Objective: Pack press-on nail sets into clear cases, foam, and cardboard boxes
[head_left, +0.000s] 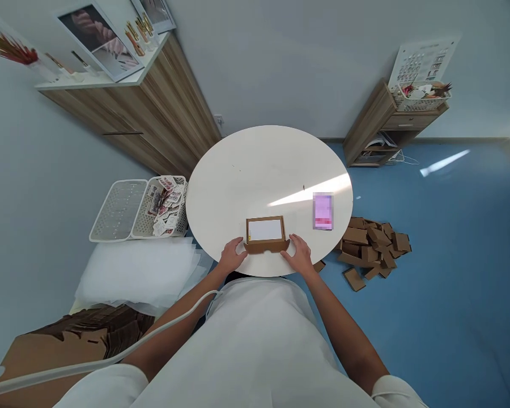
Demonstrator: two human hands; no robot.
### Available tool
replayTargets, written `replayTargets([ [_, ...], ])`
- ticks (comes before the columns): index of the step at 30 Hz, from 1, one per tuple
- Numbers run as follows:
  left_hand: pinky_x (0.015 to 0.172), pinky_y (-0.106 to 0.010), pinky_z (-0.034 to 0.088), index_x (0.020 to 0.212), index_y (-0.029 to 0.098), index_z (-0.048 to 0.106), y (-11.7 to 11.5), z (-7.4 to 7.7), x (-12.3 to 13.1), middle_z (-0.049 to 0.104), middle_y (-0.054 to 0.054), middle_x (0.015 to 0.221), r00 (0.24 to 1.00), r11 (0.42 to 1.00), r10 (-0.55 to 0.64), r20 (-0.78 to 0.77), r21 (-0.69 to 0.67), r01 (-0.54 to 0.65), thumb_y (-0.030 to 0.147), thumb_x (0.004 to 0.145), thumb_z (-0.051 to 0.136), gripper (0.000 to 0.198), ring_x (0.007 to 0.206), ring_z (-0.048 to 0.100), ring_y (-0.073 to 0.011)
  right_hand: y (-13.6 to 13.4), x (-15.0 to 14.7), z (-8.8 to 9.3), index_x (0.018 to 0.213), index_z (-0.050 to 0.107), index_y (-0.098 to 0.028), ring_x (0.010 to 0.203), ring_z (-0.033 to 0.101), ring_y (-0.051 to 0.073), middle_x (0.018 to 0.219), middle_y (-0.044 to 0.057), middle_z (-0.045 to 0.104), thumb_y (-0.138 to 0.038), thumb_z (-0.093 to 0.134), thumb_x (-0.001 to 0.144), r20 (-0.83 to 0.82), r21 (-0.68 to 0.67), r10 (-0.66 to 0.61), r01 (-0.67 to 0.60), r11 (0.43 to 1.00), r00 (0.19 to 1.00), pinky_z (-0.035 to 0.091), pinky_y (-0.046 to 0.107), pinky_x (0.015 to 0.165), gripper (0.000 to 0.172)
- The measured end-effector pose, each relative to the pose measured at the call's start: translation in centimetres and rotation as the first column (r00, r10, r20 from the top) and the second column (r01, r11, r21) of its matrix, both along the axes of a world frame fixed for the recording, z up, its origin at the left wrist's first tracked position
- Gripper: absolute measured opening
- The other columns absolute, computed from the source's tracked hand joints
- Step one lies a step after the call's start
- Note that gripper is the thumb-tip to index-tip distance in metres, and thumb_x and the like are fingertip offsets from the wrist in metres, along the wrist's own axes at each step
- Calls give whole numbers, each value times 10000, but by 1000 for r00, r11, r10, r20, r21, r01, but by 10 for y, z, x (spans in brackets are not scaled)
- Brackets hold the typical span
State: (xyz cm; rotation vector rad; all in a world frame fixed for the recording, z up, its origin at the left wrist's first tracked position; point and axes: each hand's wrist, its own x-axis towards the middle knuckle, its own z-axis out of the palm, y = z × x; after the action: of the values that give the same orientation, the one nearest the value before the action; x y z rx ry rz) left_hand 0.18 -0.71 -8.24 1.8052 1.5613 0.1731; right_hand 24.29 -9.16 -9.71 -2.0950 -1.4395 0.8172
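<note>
A small brown cardboard box (267, 247) lies at the near edge of the round white table (263, 164). Its lid is up, and a flat white item (264, 230) fills the inside; what that item is I cannot make out. My left hand (232, 256) holds the box at its left front corner, thumb and fingers around the front flap's end. At the opposite corner my right hand (298, 255) grips the other end of that flap. To the right on the table lies a pink-purple rectangle (323, 211), blurred out.
Many folded boxes (374, 249) lie heaped on the blue floor at right. White baskets (164, 209), one with printed cards, stand left, above white sheets (140, 269) and stacked flat cardboard (59, 357). A white cable (153, 331) crosses my left arm. Wooden cabinets line the wall.
</note>
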Motion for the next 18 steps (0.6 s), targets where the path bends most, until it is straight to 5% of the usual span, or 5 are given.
replayTargets([
  [7,978,-372,337,1277,230,383,2,-4,6,485,-38,1261,983,997,-62,174,-25,67,154,645,534,654,1162,428,-236,11,5,2,1308,301,-220,1277,238,259,1330,90,384,-488,541,705,-52,-75,202,-205,976,978,172,452,1011,702],
  [13,939,-389,361,1242,222,418,7,0,2,494,-75,1199,955,1000,12,295,-21,-6,248,643,602,626,1100,470,-235,13,6,13,1289,349,-238,1147,405,255,1184,89,496,-525,544,694,-196,-8,162,-166,986,967,247,440,977,689],
  [18,861,-381,416,1242,227,407,18,17,-2,456,-87,1160,915,999,21,402,-41,-4,383,607,663,702,1055,482,-231,24,13,33,1282,374,-250,1073,449,210,1132,65,486,-527,507,726,-482,98,170,-140,985,859,332,365,937,635],
])
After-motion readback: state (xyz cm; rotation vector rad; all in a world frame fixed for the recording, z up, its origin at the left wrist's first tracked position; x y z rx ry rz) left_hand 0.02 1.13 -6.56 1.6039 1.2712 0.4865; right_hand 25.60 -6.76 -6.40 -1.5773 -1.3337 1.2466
